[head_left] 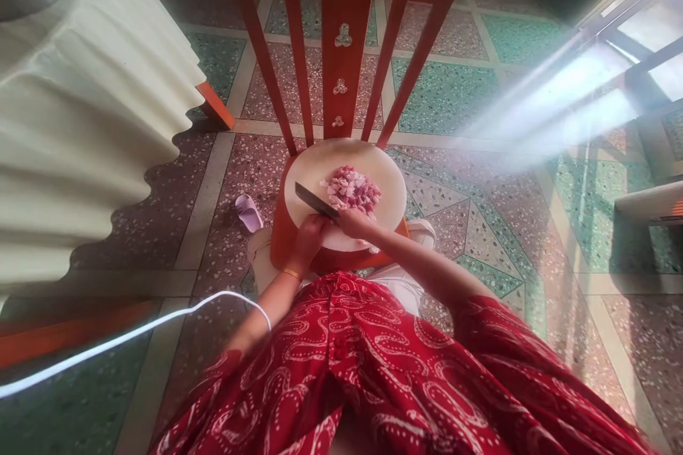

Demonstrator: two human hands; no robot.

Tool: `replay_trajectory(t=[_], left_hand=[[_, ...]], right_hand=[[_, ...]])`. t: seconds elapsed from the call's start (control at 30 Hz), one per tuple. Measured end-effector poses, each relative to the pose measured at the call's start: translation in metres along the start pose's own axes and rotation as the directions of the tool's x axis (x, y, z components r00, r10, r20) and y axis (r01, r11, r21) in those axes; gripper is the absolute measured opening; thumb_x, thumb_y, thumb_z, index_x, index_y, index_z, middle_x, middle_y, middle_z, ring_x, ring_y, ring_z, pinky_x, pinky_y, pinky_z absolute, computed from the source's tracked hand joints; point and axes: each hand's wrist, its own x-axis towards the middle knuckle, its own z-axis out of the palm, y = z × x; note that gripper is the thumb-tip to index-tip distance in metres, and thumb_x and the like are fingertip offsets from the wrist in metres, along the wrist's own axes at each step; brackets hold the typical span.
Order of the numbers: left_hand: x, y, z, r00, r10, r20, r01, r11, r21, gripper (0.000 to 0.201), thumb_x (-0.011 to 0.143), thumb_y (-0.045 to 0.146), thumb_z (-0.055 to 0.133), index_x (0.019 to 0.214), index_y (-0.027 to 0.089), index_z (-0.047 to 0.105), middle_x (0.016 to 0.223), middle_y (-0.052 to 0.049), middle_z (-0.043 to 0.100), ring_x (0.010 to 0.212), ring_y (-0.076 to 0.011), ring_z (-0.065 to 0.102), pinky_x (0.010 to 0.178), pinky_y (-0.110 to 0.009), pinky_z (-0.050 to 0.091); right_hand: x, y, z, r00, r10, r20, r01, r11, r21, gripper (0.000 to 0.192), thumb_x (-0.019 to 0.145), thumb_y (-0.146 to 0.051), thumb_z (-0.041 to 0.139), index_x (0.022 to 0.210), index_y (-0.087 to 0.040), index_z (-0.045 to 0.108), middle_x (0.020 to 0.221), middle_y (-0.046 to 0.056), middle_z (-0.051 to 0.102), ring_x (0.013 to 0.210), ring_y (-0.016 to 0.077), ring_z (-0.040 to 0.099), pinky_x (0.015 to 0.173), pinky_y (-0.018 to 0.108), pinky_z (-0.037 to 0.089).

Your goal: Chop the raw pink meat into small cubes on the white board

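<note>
The loose heap of pink chopped meat (353, 188) is showing white and deeper red flecks. The round, flat, cream-coloured cutting board (304, 167) is looking plain. The long, flat metal cleaver (314, 198) is showing dark grey. The slatted wooden chair (337, 60) is glowing reddish orange-brown. The loose red fabric shirt (373, 345) is carrying white paisley outlines and dots. The speckled terrazzo floor (448, 96) is alternating green and dusky mauve panels between pale beige strips. The thin round bangle (291, 273) is gleaming gold, and the open slipper (248, 213) is showing lilac.
</note>
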Motion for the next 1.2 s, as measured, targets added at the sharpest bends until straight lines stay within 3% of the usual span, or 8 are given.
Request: replay_trajectory(t=[0.37, 0.47, 0.6, 0.73, 0.83, 0.9, 1.03, 1.2], left_hand=[[0.02, 0.006, -0.014, 0.991, 0.015, 0.13, -0.031, 0.991, 0.127, 0.013, 0.086, 0.026, 0.048, 0.08, 0.018, 0.056, 0.084, -0.009, 0.058, 0.085, -0.0234, 0.054, 0.081, -0.04, 0.043], [0.034, 0.005, -0.019, 0.993, -0.116, 0.035, 0.115, 0.993, 0.029, 0.016, 0.087, 0.029, 0.045, 0.08, 0.019, 0.055, 0.082, -0.008, 0.059, 0.083, -0.0217, 0.056, 0.078, -0.036, 0.045], [0.075, 0.004, -0.029, 0.946, -0.325, 0.001, 0.318, 0.927, -0.198, 0.024, 0.088, 0.036, 0.044, 0.087, 0.018, 0.059, 0.077, -0.005, 0.063, 0.072, -0.017, 0.059, 0.069, -0.029, 0.047], [0.123, 0.014, -0.034, 0.969, -0.247, 0.01, 0.241, 0.936, -0.255, 0.025, 0.085, 0.026, 0.045, 0.103, 0.018, 0.06, 0.091, -0.004, 0.066, 0.082, -0.0147, 0.06, 0.077, -0.026, 0.047], [0.144, 0.033, -0.024, 0.99, -0.041, 0.134, 0.063, 0.984, -0.168, 0.03, 0.081, 0.014, 0.042, 0.099, 0.019, 0.065, 0.097, -0.005, 0.066, 0.091, -0.0155, 0.059, 0.086, -0.028, 0.046], [0.15, 0.049, -0.012, 0.971, 0.132, 0.199, -0.114, 0.989, -0.098, 0.031, 0.079, 0.01, 0.042, 0.096, 0.02, 0.066, 0.102, -0.004, 0.065, 0.101, -0.0172, 0.056, 0.095, -0.034, 0.041], [0.146, 0.069, 0.004, 0.876, 0.397, 0.274, -0.406, 0.914, -0.027, 0.023, 0.079, 0.017, 0.051, 0.092, 0.025, 0.068, 0.111, -0.003, 0.06, 0.11, -0.0213, 0.049, 0.106, -0.043, 0.029], [0.138, 0.051, 0.006, 0.922, 0.301, 0.242, -0.323, 0.945, 0.055, 0.018, 0.083, 0.027, 0.052, 0.092, 0.025, 0.067, 0.103, -0.006, 0.058, 0.103, -0.0228, 0.048, 0.096, -0.041, 0.037]], right_hand=[[-0.05, 0.05, -0.027, 0.959, 0.058, -0.276, -0.074, 0.996, -0.048, 0.031, 0.095, -0.034, 0.032, 0.11, -0.019, 0.054, 0.086, 0.008, 0.068, 0.069, 0.018, 0.06, 0.057, 0.024, 0.032], [-0.057, 0.076, -0.032, 0.936, 0.06, -0.348, -0.105, 0.988, -0.112, 0.033, 0.096, -0.034, 0.028, 0.107, -0.017, 0.054, 0.085, 0.009, 0.068, 0.068, 0.0174, 0.06, 0.055, 0.024, 0.029], [-0.068, 0.119, -0.033, 0.926, 0.019, -0.378, -0.104, 0.973, -0.206, 0.025, 0.092, -0.026, 0.034, 0.101, -0.015, 0.055, 0.086, 0.01, 0.067, 0.073, 0.0176, 0.06, 0.057, 0.025, 0.028], [-0.074, 0.144, -0.026, 0.941, -0.06, -0.334, -0.043, 0.955, -0.293, 0.022, 0.09, -0.02, 0.038, 0.102, -0.016, 0.056, 0.086, 0.01, 0.067, 0.078, 0.0185, 0.06, 0.062, 0.026, 0.03], [-0.068, 0.144, -0.019, 0.949, -0.113, -0.293, 0.014, 0.948, -0.317, 0.024, 0.09, -0.016, 0.037, 0.105, -0.017, 0.056, 0.085, 0.009, 0.067, 0.077, 0.0181, 0.059, 0.064, 0.026, 0.031], [-0.061, 0.14, -0.016, 0.953, -0.128, -0.276, 0.039, 0.951, -0.307, 0.025, 0.09, -0.014, 0.037, 0.107, -0.017, 0.056, 0.084, 0.009, 0.067, 0.076, 0.0175, 0.059, 0.065, 0.027, 0.031], [-0.053, 0.141, -0.015, 0.943, -0.149, -0.298, 0.068, 0.961, -0.266, 0.026, 0.091, -0.014, 0.036, 0.107, -0.015, 0.057, 0.084, 0.01, 0.067, 0.076, 0.0176, 0.058, 0.068, 0.027, 0.031], [-0.062, 0.166, -0.013, 0.919, -0.171, -0.356, 0.087, 0.967, -0.241, 0.026, 0.091, -0.014, 0.037, 0.099, -0.014, 0.062, 0.081, 0.01, 0.065, 0.079, 0.0177, 0.055, 0.072, 0.028, 0.031]])
